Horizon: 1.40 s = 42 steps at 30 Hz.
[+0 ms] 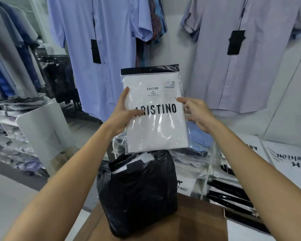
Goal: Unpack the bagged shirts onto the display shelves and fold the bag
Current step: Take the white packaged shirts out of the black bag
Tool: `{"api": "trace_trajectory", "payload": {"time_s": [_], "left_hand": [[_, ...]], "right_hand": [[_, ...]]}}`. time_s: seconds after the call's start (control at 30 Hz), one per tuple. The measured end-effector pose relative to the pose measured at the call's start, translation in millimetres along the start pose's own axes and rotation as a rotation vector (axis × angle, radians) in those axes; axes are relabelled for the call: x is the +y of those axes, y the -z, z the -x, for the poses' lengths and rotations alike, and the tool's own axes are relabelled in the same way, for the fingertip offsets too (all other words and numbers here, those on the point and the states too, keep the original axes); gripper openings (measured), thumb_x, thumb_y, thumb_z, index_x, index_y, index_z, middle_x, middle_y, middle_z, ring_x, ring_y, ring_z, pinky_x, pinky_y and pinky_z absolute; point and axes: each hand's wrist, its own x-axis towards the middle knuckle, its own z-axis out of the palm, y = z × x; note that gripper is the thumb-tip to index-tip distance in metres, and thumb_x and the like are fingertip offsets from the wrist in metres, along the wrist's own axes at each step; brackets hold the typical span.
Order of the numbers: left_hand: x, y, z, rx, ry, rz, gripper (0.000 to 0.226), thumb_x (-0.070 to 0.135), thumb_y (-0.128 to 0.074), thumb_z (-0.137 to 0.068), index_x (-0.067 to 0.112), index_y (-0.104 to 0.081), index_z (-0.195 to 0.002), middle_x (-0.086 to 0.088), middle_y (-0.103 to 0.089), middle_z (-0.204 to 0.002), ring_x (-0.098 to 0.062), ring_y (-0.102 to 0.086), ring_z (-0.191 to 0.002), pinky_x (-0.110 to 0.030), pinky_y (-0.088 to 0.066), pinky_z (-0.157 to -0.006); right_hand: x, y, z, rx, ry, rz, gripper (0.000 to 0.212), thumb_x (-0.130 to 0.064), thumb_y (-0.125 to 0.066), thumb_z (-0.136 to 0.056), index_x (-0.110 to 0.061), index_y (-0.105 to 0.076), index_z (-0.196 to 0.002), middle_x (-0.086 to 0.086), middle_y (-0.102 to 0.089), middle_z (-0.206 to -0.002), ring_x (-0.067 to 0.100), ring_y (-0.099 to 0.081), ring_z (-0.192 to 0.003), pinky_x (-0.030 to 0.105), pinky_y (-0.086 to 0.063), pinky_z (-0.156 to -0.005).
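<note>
Above the black bag (137, 192) on the wooden surface (198, 221), both hands hold a packaged white shirt (155, 110) upright: left hand (119, 117) grip clasps its left edge, right hand (196, 113) pinches the right edge

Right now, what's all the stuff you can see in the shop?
Packed shirt: one, white in clear plastic with black top strip, held up in the middle.
Black bag: one, open, on a brown surface below the packed shirt, more packs poking out.
Blue shirt: one, hanging on the wall, left, with a black tag.
Lilac shirt: one, pale, hanging right, with a black tag.
Shelf packs: several, white and blue in plastic, stacked right of the bag.
Left shelves: many wrapped clothes, greyish, too blurry to count.
Left hand: grips the pack's left edge.
Right hand: grips the pack's right edge.
</note>
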Motion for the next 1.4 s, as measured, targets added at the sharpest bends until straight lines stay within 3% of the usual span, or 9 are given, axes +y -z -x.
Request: {"api": "trace_trajectory", "payload": {"time_s": [0.1, 0.27, 0.4, 0.5, 0.73, 0.9, 1.0, 1.17, 1.4], "left_hand": [[-9, -26, 3, 0.041, 0.017, -0.247, 0.099, 0.022, -0.081, -0.085, 0.047, -0.016, -0.156, 0.004, -0.052, -0.142, -0.017, -0.068, -0.112, -0.026, -0.059, -0.084], [-40, -83, 10, 0.023, 0.027, -0.615, 0.091, 0.036, -0.079, -0.085, 0.039, -0.023, -0.157, -0.013, -0.038, -0.144, -0.032, -0.053, -0.125, -0.037, -0.045, -0.102], [-83, -126, 24, -0.067, 0.052, -0.606, 0.093, 0.032, -0.083, -0.082, 0.036, -0.027, -0.155, -0.016, -0.034, -0.138, -0.036, -0.058, -0.112, -0.041, -0.05, -0.102], [-122, -164, 42, -0.167, 0.11, -0.632, 0.095, 0.034, -0.084, -0.081, 0.033, -0.026, -0.156, -0.019, -0.033, -0.14, -0.03, -0.053, -0.102, -0.034, -0.046, -0.094], [-212, -255, 97, -0.429, 0.292, -0.516, 0.099, 0.03, -0.088, -0.077, 0.029, -0.025, -0.155, -0.012, -0.048, -0.143, -0.032, -0.054, -0.125, -0.035, -0.051, -0.092], [-270, -313, 156, -0.727, 0.498, -0.566, 0.095, 0.01, -0.078, -0.084, 0.026, -0.022, -0.159, -0.01, -0.05, -0.144, -0.026, -0.053, -0.125, -0.032, -0.051, -0.097], [-284, -341, 184, -0.852, 0.535, -0.614, 0.084, -0.001, -0.063, -0.089, 0.028, -0.026, -0.158, -0.011, -0.052, -0.138, -0.024, -0.058, -0.114, -0.026, -0.051, -0.083], [-309, -364, 208, -0.861, 0.506, -0.65, 0.078, -0.005, -0.056, -0.089, 0.026, -0.031, -0.156, -0.005, -0.055, -0.118, -0.022, -0.061, -0.104, -0.02, -0.049, -0.07], [-330, -363, 233, -0.786, 0.396, -0.823, 0.073, 0.017, -0.068, -0.088, 0.034, -0.037, -0.151, -0.01, -0.032, -0.137, -0.032, -0.048, -0.123, -0.033, -0.049, -0.103]], "right_hand": [[14, 2, 4, 0.025, 0.066, 0.328, 0.031, -0.019, -0.067, -0.09, -0.024, -0.063, -0.12, 0.0, -0.063, -0.121, 0.013, -0.061, -0.097, 0.025, -0.052, -0.076], [53, 19, 21, -0.101, -0.077, 0.636, 0.108, -0.039, -0.088, -0.067, -0.034, -0.022, -0.153, 0.01, -0.036, -0.148, 0.027, -0.048, -0.129, 0.039, -0.042, -0.11], [92, 46, 51, -0.03, -0.229, 0.65, 0.104, -0.043, -0.085, -0.07, -0.032, -0.028, -0.156, 0.012, -0.03, -0.149, 0.024, -0.047, -0.122, 0.027, -0.038, -0.106], [123, 77, 81, 0.028, -0.332, 0.671, 0.091, -0.04, -0.084, -0.076, -0.023, -0.037, -0.153, 0.018, -0.022, -0.158, 0.037, -0.034, -0.143, 0.041, -0.036, -0.117], [188, 144, 175, 0.209, -0.593, 0.658, 0.094, -0.027, -0.089, -0.073, -0.021, -0.036, -0.151, 0.014, -0.039, -0.143, 0.034, -0.052, -0.126, 0.033, -0.045, -0.098], [249, 176, 251, 0.251, -0.815, 0.665, 0.1, -0.029, -0.091, -0.065, -0.022, -0.037, -0.15, 0.016, -0.04, -0.142, 0.035, -0.053, -0.125, 0.038, -0.05, -0.103], [280, 193, 284, 0.29, -0.901, 0.678, 0.098, -0.035, -0.082, -0.065, -0.025, -0.036, -0.151, 0.013, -0.044, -0.145, 0.034, -0.055, -0.124, 0.042, -0.052, -0.1], [304, 216, 319, 0.384, -1.01, 0.737, 0.077, -0.026, -0.07, -0.084, -0.023, -0.037, -0.153, 0.015, -0.035, -0.151, 0.037, -0.047, -0.133, 0.048, -0.047, -0.108], [329, 218, 338, 0.328, -1.091, 0.783, 0.075, -0.022, -0.062, -0.093, -0.024, -0.026, -0.159, 0.013, -0.023, -0.162, 0.041, -0.034, -0.143, 0.049, -0.037, -0.116]]}}
